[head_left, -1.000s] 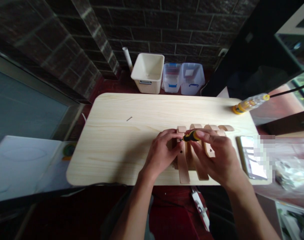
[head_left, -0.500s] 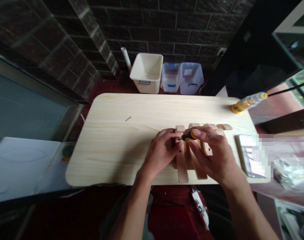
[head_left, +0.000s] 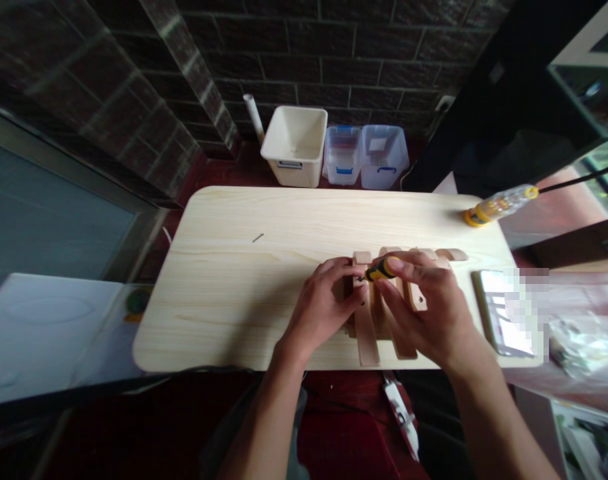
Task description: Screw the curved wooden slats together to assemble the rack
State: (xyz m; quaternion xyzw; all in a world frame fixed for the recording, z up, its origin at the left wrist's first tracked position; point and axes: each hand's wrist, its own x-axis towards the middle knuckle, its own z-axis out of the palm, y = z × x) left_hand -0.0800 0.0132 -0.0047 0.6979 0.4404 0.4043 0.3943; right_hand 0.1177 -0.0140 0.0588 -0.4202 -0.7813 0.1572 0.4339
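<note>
A wooden piece with several curved slats [head_left: 368,343] lies near the front edge of the table, with dark holes in its slats. My right hand [head_left: 429,300] is closed around the handle of a yellow-and-black screwdriver [head_left: 381,269]. The screwdriver is tilted, its tip pointing left at the upper part of the leftmost slat. My left hand [head_left: 321,300] grips the left end of the wooden piece, thumb and forefinger on either side of the tip. Whether these fingers also pinch a screw there is hidden. A small dark screw [head_left: 258,237] rests on the table farther left.
On the pale wooden table [head_left: 204,287], a clear container with yellow ends [head_left: 501,205] lies at the back right. A phone [head_left: 504,313] is by the right edge. Beyond the table stand a cream bin [head_left: 294,143] and two clear plastic boxes [head_left: 384,157].
The screwdriver handle has turned slightly in my right hand, now showing more yellow. Both hands stay in place, and the whole view has shifted a little.
</note>
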